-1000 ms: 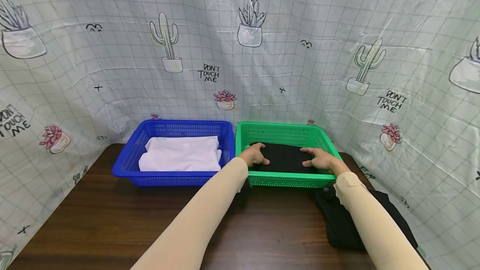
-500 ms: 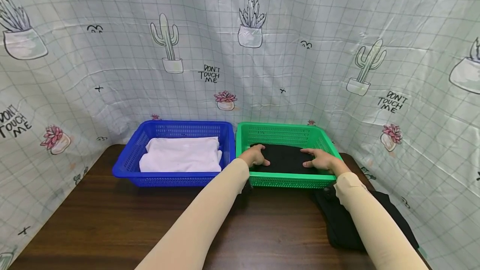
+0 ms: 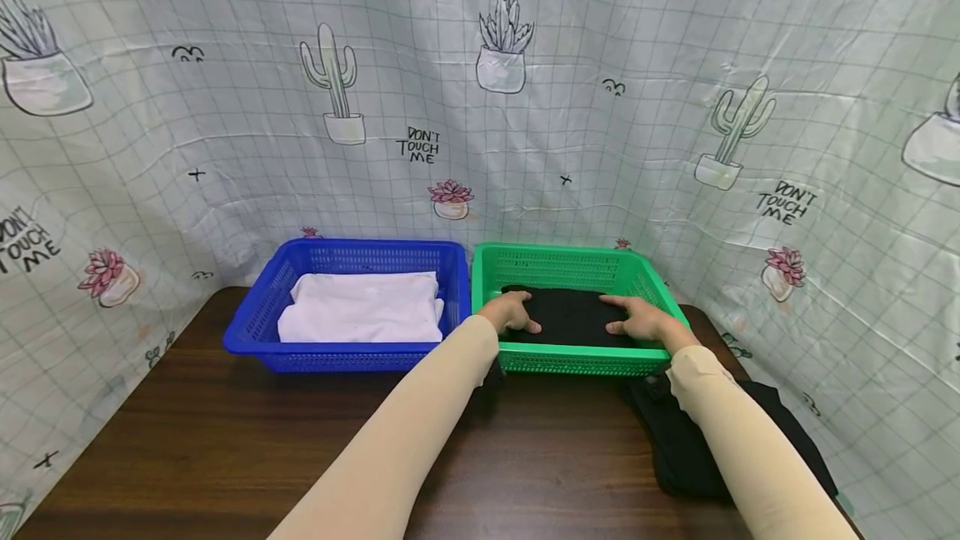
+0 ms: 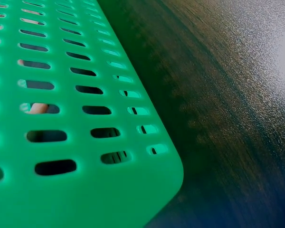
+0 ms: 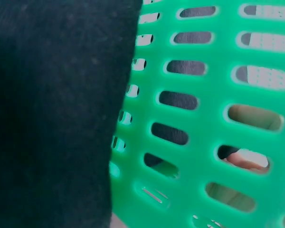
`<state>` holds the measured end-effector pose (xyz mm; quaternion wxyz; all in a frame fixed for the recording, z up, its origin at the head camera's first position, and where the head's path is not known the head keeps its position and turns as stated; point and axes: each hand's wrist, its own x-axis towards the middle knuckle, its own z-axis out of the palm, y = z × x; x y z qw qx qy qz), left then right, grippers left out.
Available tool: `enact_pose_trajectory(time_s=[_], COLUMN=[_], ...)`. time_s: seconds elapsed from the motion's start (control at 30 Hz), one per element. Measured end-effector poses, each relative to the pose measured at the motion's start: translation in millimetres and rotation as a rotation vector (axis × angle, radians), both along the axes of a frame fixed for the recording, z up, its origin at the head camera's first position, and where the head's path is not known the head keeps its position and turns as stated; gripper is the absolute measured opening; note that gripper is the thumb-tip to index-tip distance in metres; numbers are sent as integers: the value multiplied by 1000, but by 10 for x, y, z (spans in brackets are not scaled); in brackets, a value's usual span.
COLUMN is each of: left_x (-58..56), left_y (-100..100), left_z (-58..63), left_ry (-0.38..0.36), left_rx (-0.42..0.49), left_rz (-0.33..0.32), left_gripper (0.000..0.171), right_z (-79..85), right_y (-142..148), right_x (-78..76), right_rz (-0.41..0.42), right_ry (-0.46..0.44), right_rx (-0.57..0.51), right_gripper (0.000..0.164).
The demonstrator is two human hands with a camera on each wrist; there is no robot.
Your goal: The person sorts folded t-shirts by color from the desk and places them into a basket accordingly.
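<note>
A folded piece of black cloth (image 3: 570,317) lies in the green basket (image 3: 581,361). My left hand (image 3: 508,312) rests on its left end, thumb and forefinger spread and fairly straight. On the right end lies my right hand (image 3: 641,320), its thumb and forefinger extended inward. The other fingers are hidden from the head view. In the left wrist view, the basket wall (image 4: 85,194) covers most of the hand. Through the slots of the basket wall (image 5: 204,142) in the right wrist view, a little of the right hand shows.
A blue basket (image 3: 337,359) holding folded white cloth (image 3: 363,308) stands left of the green one. More black cloth (image 3: 693,457) lies on the brown table (image 3: 187,440) under the right forearm. A patterned curtain (image 3: 420,90) hangs behind and at both sides.
</note>
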<state>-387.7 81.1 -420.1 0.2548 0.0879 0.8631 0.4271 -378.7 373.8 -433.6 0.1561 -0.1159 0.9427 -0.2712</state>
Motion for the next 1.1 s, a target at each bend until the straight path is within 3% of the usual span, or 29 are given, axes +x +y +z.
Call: enact_pose_trajectory(time_s=[0.37, 0.63, 0.9, 1.0, 1.1], left_x=[-25, -46, 29, 66, 129], left_y=[-54, -70, -94, -87, -59], left_z=[59, 59, 132, 198, 281], left_ry=[2, 6, -24, -31, -40], left_rx=[-37, -97, -110, -124, -151], left_rz=[-7, -51, -69, -114, -180], left_gripper=[76, 77, 81, 82, 84], right_z=[42, 60, 119, 153, 219], right_y=[-54, -66, -111, -83, -35], right_x=[-61, -57, 4, 45, 139], right_rz=[14, -22, -51, -17, 54], right_ry=[45, -46, -178, -141, -39], right_rx=[30, -1, -55, -32, 32], right_gripper=[70, 71, 78, 77, 71])
